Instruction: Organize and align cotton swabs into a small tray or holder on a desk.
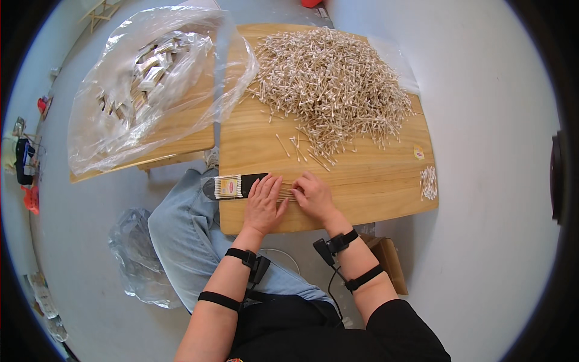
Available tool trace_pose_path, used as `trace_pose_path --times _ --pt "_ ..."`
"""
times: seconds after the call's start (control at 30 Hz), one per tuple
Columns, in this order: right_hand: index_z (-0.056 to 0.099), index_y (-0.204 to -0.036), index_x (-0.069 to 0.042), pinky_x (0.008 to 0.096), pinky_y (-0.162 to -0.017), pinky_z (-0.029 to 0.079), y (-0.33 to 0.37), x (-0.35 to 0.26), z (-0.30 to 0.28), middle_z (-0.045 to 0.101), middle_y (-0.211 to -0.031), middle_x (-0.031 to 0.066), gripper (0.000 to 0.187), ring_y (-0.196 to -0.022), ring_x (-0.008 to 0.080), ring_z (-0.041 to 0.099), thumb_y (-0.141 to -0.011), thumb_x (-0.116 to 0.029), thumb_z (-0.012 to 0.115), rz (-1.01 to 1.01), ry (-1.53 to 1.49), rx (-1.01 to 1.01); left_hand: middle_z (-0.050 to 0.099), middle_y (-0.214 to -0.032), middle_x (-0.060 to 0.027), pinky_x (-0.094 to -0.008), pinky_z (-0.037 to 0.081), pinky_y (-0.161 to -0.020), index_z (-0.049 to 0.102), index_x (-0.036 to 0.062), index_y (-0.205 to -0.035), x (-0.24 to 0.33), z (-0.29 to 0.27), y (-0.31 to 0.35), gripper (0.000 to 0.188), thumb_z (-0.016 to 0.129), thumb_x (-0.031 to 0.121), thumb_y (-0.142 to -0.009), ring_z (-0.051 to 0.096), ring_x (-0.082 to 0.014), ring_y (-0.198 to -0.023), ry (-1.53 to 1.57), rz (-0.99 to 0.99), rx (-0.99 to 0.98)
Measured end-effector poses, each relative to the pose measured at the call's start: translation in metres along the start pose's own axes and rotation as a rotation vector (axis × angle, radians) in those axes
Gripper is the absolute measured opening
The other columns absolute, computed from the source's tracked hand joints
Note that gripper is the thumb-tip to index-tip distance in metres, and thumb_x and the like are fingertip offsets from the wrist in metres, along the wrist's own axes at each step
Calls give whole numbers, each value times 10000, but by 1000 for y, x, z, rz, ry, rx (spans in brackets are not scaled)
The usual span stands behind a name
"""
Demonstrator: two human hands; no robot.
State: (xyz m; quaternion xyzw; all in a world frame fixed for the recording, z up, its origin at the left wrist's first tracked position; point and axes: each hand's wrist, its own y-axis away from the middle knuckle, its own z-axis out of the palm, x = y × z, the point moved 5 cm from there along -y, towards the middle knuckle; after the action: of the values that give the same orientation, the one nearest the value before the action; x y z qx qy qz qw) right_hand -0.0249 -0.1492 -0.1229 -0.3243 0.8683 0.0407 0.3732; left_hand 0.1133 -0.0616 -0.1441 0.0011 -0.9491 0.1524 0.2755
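Observation:
Between my two hands, at the table's near edge, lies a small row of cotton swabs (286,192). My left hand (263,204) rests over one end of the row, palm down with its fingers stretched out, partly covering the black board (253,181). Curled at the other end, my right hand (312,195) has its fingertips closed on the swabs. On the board's left part sits a clear bag of cotton swabs (228,187) with a yellow and white card inside. My fingers hide part of the loose row.
A large heap of cotton swabs (335,84) covers the far table, with a few strays before it. At the right edge lie a small swab pile (429,183) and a yellow card (419,152). A big clear plastic bag (96,136) of small packs stands on the left table.

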Motion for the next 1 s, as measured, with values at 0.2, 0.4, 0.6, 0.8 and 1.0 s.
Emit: trace_pose_path --times 0.2,0.4,0.6,0.8,1.0 --pt "678 -876 -51 423 -687 519 -4 16 -8 628 -905 128 88 -799 337 650 -862 -127 720 128 -108 17 542 -1410 -144 -474 320 -1196 461 57 -1480 -3 0 3 658 672 328 -919 461 -307 -1388 75 -61 45" --pt "671 -936 -74 432 -696 529 -19 13 -9 629 -914 124 111 -820 334 658 -864 -145 716 99 -11 51 530 -1442 -143 -467 326 -1192 472 56 -1475 1 -5 -1 645 673 310 -918 463 -311 -1389 -5 0 36" --pt "629 -980 -84 448 -687 532 -43 32 -8 629 -933 116 146 -830 343 662 -877 -154 706 119 234 259 551 -1402 -134 -461 332 -1188 511 54 -1442 0 0 0 604 668 311 -918 489 -297 -1360 -16 0 7" --pt "624 -948 -92 450 -672 527 -40 42 -7 628 -920 113 127 -787 341 652 -878 -157 708 97 161 284 556 -1384 -145 -459 372 -1162 519 43 -1426 -3 -1 3 591 686 257 -900 506 -311 -1334 77 -46 74" --pt "635 -975 -83 457 -668 525 -15 17 -2 633 -916 121 144 -788 340 655 -886 -169 708 -16 76 28 535 -1448 -134 -470 337 -1185 495 46 -1448 2 -9 -1 602 673 265 -917 471 -303 -1390 28 -18 95"
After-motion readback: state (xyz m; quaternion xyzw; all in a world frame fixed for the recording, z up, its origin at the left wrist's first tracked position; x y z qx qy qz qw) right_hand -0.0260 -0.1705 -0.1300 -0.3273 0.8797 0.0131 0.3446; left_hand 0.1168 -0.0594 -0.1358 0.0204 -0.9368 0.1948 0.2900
